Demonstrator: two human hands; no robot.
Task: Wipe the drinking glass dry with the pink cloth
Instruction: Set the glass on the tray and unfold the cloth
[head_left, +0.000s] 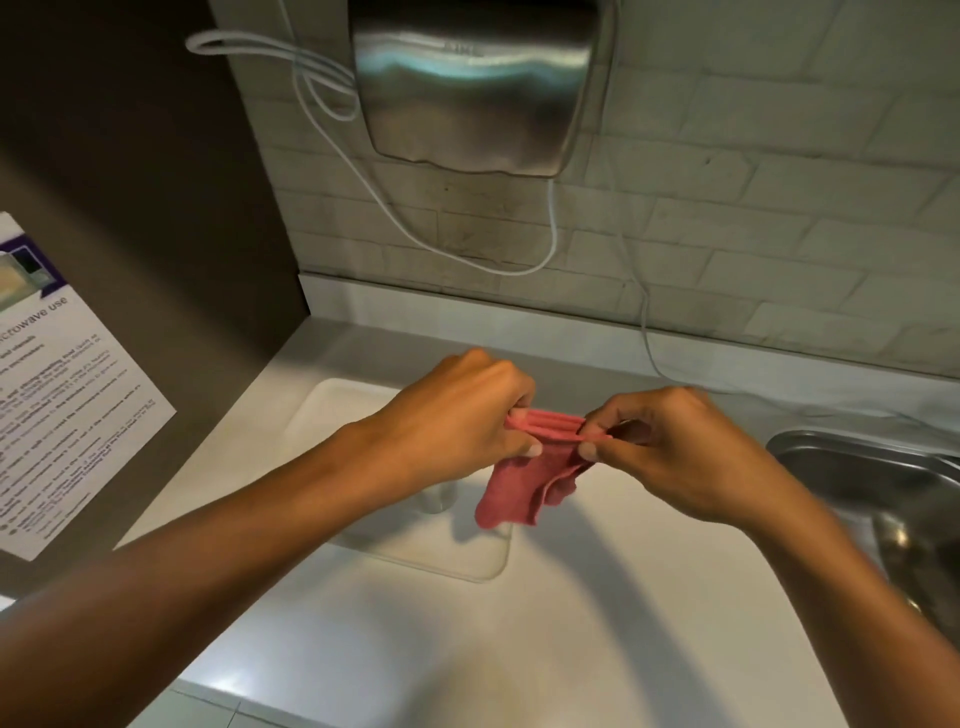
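mid-frame, my left hand (457, 415) and right hand (670, 447) both pinch the bunched pink cloth (524, 478) above the white counter (467, 649). the drinking glass (440, 496) stands just below my left hand, half hidden by it. a steel sink (883, 483) sits at right, a metal dryer (472, 83) upper centre, and a notice (57, 384) at left.

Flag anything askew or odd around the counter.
Only the white cable stands out: it droops in loose loops across the tiled wall beside the steel hand dryer. The pink cloth, pinched by left hand and right hand, looks intact.
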